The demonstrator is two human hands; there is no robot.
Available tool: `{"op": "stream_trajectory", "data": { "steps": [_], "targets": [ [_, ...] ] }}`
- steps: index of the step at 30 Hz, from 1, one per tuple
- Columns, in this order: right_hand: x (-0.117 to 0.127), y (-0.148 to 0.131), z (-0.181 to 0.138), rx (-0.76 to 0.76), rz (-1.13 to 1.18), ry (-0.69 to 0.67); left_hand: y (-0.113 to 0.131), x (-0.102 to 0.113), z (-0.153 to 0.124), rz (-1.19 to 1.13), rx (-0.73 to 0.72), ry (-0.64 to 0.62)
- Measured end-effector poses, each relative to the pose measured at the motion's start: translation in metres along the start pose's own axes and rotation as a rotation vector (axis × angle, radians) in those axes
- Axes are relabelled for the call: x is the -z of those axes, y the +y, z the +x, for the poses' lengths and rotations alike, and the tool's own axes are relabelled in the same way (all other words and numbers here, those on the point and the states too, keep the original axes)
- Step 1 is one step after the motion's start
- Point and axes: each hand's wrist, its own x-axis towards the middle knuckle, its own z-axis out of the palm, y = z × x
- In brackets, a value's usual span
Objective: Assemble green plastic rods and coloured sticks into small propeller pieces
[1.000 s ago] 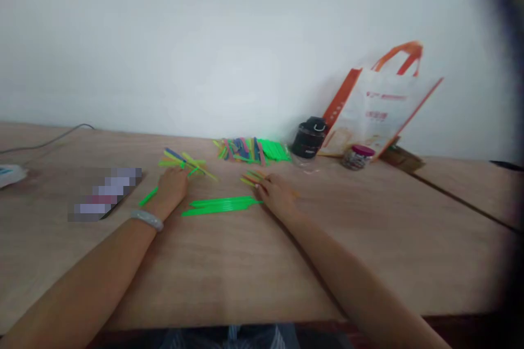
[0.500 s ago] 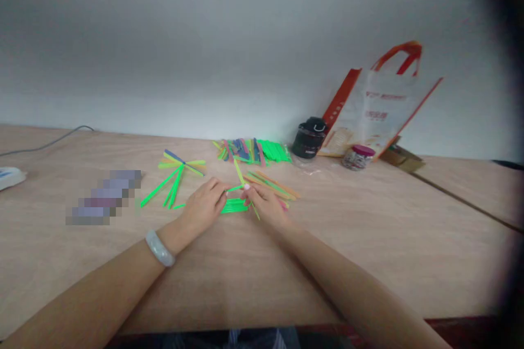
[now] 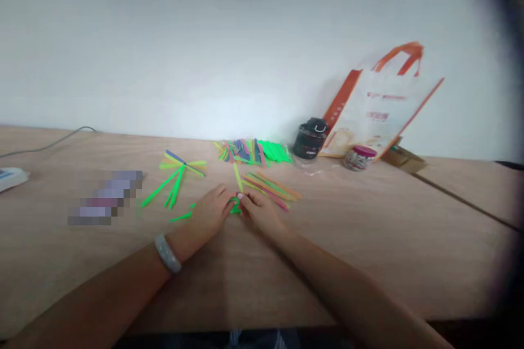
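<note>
My left hand (image 3: pixel 210 210), with a pale bangle (image 3: pixel 167 253) at the wrist, is closed at the fingertips on a green stick (image 3: pixel 235 204). Green ends stick out on its other side, and the palm hides much of the green sticks beneath. Close against it, my right hand (image 3: pixel 264 212) pinches a thin yellow stick (image 3: pixel 238 176), which points away from me. The fingertips of both hands nearly meet, so the exact contact between the sticks is hidden. A figure of joined green, yellow and blue sticks (image 3: pixel 184 164) lies to the left.
Loose orange, yellow and pink sticks (image 3: pixel 274 191) lie right of my hands. Behind are a pile of coloured sticks (image 3: pixel 254 151), a black bottle (image 3: pixel 310 140), a red-lidded jar (image 3: pixel 359 158) and a carrier bag (image 3: pixel 380 109). A blurred flat item (image 3: pixel 106 196) lies left.
Both hands have moved slightly toward me and closer together, down over the green sticks. The yellow stick has come nearer with the right hand; green ends left of my left hand have shifted.
</note>
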Motion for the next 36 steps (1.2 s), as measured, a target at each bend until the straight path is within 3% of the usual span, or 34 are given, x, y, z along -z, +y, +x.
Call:
{"op": "stream_trajectory", "data": {
  "steps": [6,15,21,23,25,27,29,32,36],
  "targets": [
    [0.000,0.001,-0.001,0.088,-0.127,-0.033,0.004,0.002,0.000,0.000,0.007,-0.022],
    [0.003,-0.003,0.001,0.076,-0.101,-0.046,0.006,0.007,0.005,0.071,0.054,-0.084],
    [0.007,-0.003,0.004,0.133,-0.101,-0.049,0.003,0.005,0.006,-0.021,0.061,-0.058],
    [0.014,0.001,0.009,0.126,-0.101,0.012,-0.001,0.007,0.005,-0.054,0.076,-0.050],
    [0.029,0.007,0.017,0.083,-0.118,0.158,-0.005,0.009,0.004,-0.065,0.109,-0.034],
    [0.047,0.014,0.025,0.080,-0.255,0.315,-0.008,0.011,0.003,-0.059,0.128,-0.026],
    [0.064,0.021,0.032,0.148,-0.521,0.373,-0.007,0.009,0.003,-0.049,0.091,-0.047],
    [0.076,0.029,0.034,0.136,-0.763,0.322,0.002,0.003,0.003,-0.028,-0.044,-0.120],
    [0.072,0.032,0.033,0.067,-1.108,0.219,0.013,-0.004,-0.001,0.026,-0.188,-0.200]
  ]
}}
